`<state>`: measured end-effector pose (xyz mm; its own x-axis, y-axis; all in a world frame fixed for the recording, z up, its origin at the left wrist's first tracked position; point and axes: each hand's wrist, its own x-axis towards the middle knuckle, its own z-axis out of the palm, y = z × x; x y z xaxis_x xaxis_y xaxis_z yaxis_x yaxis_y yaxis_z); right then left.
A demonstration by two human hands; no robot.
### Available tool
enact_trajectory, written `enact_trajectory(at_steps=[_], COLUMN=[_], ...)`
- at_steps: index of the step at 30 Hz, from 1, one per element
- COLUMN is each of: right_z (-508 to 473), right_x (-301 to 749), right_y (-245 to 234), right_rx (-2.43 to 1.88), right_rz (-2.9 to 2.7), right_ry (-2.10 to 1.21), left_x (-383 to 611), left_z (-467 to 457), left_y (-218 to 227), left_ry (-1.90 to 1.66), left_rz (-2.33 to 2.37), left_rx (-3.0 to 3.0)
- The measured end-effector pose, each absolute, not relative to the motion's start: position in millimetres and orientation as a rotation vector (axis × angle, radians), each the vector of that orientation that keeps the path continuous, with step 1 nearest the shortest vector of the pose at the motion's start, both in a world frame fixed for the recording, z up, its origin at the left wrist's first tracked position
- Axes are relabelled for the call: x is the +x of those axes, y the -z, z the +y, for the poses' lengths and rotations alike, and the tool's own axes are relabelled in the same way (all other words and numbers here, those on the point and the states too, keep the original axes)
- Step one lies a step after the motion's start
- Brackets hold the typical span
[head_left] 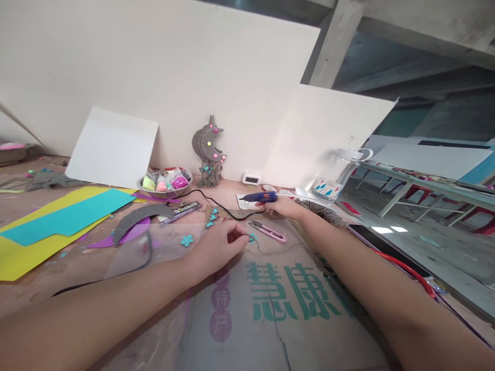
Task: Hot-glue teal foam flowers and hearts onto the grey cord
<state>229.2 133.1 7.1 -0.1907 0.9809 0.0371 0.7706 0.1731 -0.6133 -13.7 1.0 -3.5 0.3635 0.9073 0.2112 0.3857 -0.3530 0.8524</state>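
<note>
My right hand (285, 207) reaches forward and is closed round a dark blue glue gun (257, 197), whose nozzle points left over a small white pad (247, 202). My left hand (220, 241) is lower and nearer, with thumb and forefinger pinched on a thin grey string (260, 248) that trails off to the right. A small teal piece (252, 237) lies right at those fingertips, partly hidden by them. Beside it rest pink-handled thread snips (269, 232). A teal flower cutout (186, 240) lies left of my left hand, and teal hearts (211, 218) lie just behind it.
A translucent printed sheet (240, 330) covers the near table. Yellow (23, 263) and teal sheets (73, 214), a grey felt arc (139, 219) and a metal bowl (164, 191) are left. A grey moon ornament (209, 144) stands behind. A clear jug (328, 180) and a phone (386, 250) are right.
</note>
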Motion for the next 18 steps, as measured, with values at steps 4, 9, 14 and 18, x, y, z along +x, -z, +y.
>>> enact_trajectory(at_steps=[4, 9, 14, 18], right_z=[132.7, 110.4, 57.7, 14.2], right_x=[228.1, 231.9, 232.1, 232.4], right_y=[-14.2, -35.2, -49.3, -44.9], right_rx=[-1.567, -1.433, -1.358, -1.388], right_rz=[-2.000, -1.955, -1.972, -1.958], right_ry=[-0.648, -0.620, -0.586, -0.520], left_x=[-14.3, -15.6, -16.8, -17.3], left_z=[3.0, 7.8, 5.6, 3.0], left_y=[6.0, 11.8, 9.6, 5.4], left_ry=[-0.914, -0.930, -0.954, -0.944], left_rz=[1.113, 1.075, 1.054, 1.078], left_rx=[1.893, 1.894, 1.912, 1.895])
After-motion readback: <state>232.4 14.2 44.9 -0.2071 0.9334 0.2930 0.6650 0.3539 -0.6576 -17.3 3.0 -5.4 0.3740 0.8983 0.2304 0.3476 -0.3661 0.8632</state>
